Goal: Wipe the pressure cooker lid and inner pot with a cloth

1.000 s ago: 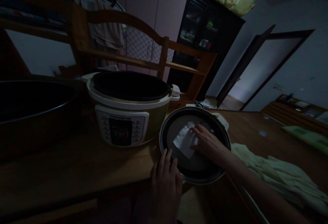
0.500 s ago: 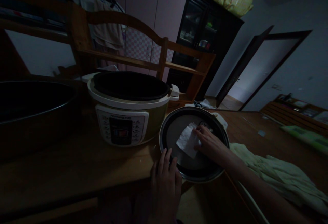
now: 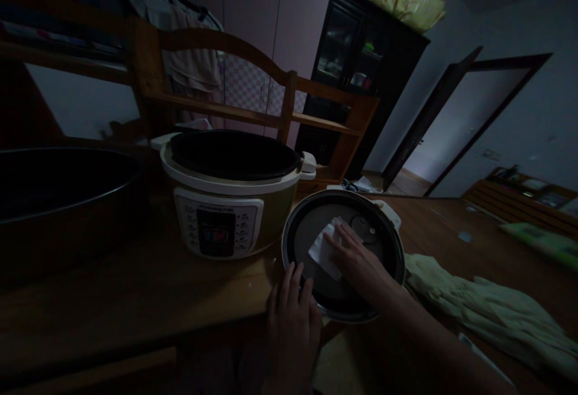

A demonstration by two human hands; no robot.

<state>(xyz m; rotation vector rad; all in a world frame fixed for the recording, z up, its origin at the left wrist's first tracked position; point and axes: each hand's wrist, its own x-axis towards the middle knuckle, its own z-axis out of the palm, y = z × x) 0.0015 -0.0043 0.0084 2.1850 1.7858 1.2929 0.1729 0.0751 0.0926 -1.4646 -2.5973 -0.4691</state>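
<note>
A round pressure cooker lid (image 3: pixel 301 213) lies with its grey metal underside up, by the table's front right edge. My right hand (image 3: pixel 354 259) presses a white tissue (image 3: pixel 323 256) against that metal, left of the small valve fittings. At the lid's near left rim rests my left hand (image 3: pixel 293 317), its fingers stretched out and slightly apart; the thumb is hard to make out. To the left stands the electric pressure cooker (image 3: pixel 280 211), green and white, without a lid on top and with a control panel on its front. Its inside is too dark to see.
A large dark pot (image 3: pixel 67 214) sits left on the wooden table (image 3: pixel 203 286). Behind rises a wooden backrest (image 3: pixel 253 52). Pale green cloth (image 3: pixel 487 304) lies at right. Farther back are a dark cabinet (image 3: pixel 347 52) and a doorway (image 3: pixel 469 124).
My right hand has slid slightly left over the lid's underside with the tissue, showing more of the valve fittings. My left hand keeps its place at the rim. The view has shifted slightly.
</note>
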